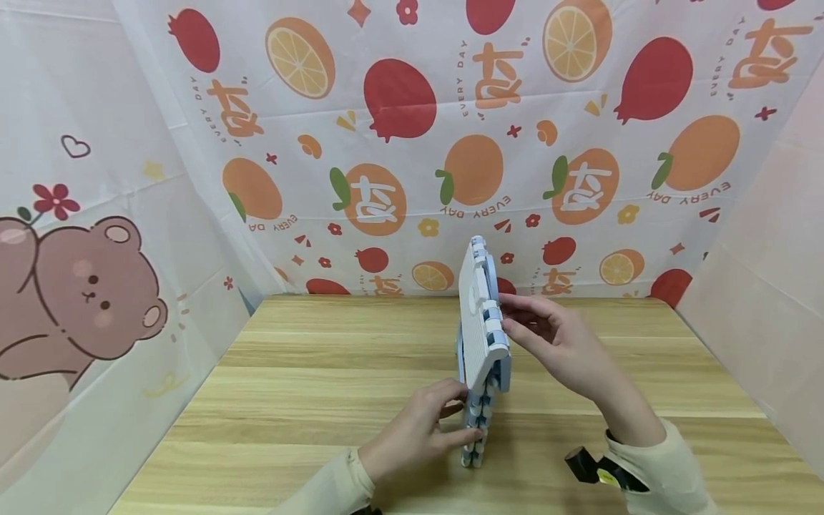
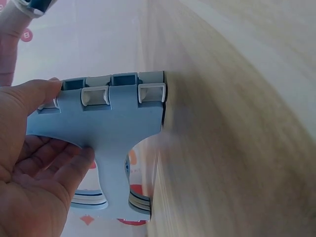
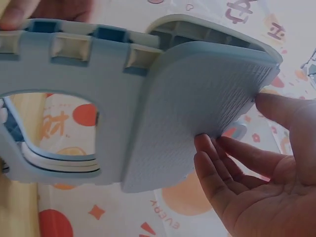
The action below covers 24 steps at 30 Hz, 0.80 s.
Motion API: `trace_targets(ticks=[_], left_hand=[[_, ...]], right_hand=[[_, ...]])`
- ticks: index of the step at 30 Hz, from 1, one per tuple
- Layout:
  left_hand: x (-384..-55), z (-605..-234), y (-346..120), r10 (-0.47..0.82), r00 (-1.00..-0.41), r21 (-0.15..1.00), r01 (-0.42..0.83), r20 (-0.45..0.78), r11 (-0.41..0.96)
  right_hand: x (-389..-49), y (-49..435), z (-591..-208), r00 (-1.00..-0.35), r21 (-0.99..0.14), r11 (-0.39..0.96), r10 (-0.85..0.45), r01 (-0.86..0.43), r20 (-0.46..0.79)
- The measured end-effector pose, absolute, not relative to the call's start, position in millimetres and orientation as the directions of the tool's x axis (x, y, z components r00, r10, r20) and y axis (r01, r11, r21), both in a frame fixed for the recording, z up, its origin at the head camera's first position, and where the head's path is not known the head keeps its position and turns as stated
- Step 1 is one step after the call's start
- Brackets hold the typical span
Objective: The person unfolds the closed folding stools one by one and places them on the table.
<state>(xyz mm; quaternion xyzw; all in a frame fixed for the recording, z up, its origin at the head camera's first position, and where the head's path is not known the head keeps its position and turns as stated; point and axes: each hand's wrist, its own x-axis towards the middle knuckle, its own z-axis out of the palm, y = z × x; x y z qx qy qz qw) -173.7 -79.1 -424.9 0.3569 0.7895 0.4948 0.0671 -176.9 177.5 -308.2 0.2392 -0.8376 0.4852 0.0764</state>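
A blue and white plastic folding step stool (image 1: 476, 315) stands edge-on on the table, partly folded, its ribbed top panel (image 3: 187, 108) angled away from the legs. Near the bottom, my left hand (image 1: 418, 429) grips the hinged edge of the leg panel (image 2: 113, 123), thumb on the hinge side and fingers behind at the cut-out. Higher up and to the right, my right hand (image 1: 566, 350) pinches the top panel's edge between thumb and fingers. In the right wrist view, its fingertips (image 3: 201, 143) touch the ribbed face. The stool's far side is hidden in the head view.
The stool stands on a wood-grain table (image 1: 309, 400). A fruit-print cloth (image 1: 399, 157) hangs behind the table's back edge, and a bear-print cloth (image 1: 129, 179) hangs at the left. A black wrist strap (image 1: 621, 476) sits over the right sleeve.
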Motion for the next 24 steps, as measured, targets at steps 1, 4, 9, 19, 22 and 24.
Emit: trace_targets(ticks=[1,4,9,19,22,24], left_hand=[[-173,-425,-79,0.629,-0.737,0.831,0.495,0.248,0.252],[-173,-426,-80,0.624,-0.74,0.835,0.493,0.252,0.247],[-172,-426,-81,0.622,-0.736,0.819,0.514,0.268,0.255],[-172,-424,-80,0.635,-0.711,0.752,0.587,0.302,0.3],[-172,-425,-80,0.641,-0.7,0.718,0.617,0.315,0.322],[-172,-425,-80,0.643,-0.695,0.705,0.629,0.321,0.328]], right_hand=[[-177,178,-311,-0.869,-0.778,0.405,-0.34,-0.479,0.359],[-176,182,-324,-0.856,-0.774,0.401,-0.392,-0.489,0.338],[-171,192,-349,-0.847,-0.754,0.463,-0.479,-0.466,0.229],[-170,188,-381,-0.785,-0.726,0.443,-0.581,-0.527,0.215],[-171,183,-383,-0.783,-0.732,0.429,-0.58,-0.529,0.225],[-170,182,-384,-0.788,-0.736,0.431,-0.574,-0.522,0.222]])
